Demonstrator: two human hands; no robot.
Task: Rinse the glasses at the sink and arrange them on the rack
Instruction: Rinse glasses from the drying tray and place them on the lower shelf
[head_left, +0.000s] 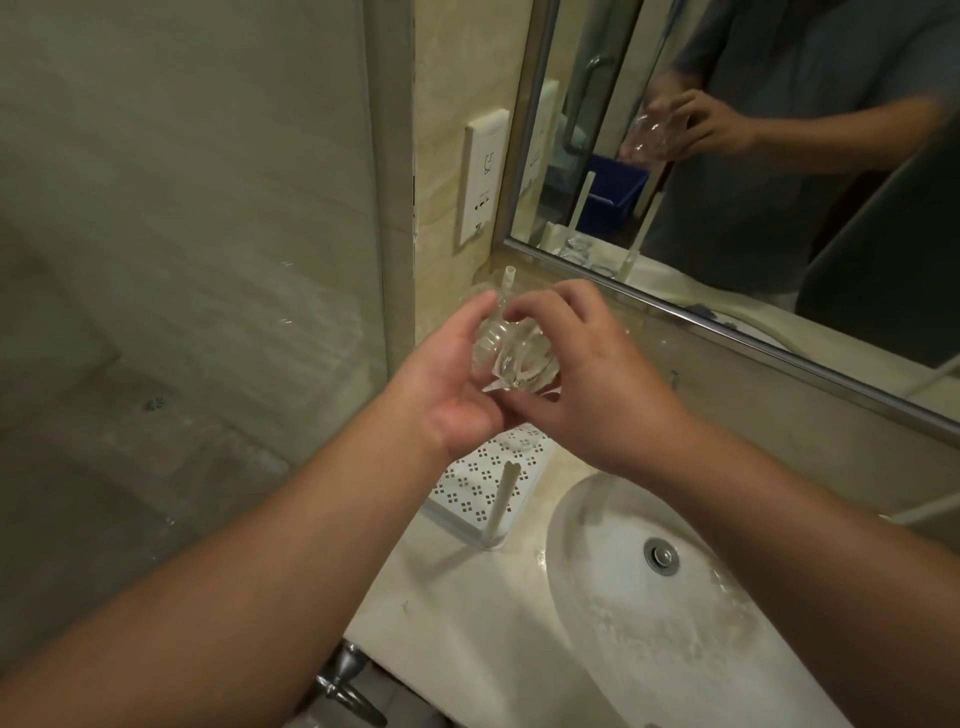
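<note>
While held above rack (480, 480), glass (511, 353) sits btwn both hands' grip, L (457, 379) & R (587, 374).

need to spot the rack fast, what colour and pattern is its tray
White, perforated with small square clusters of holes; the rack tray shows best in the head view, below the hands.

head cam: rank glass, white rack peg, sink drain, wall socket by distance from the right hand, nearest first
From the right hand:
1. Glass: held in it, with the left hand on its other side.
2. White rack peg: just below, on the perforated rack.
3. Sink drain: lower right, in the basin.
4. Wall socket: up on the wall, left of the mirror.
</note>
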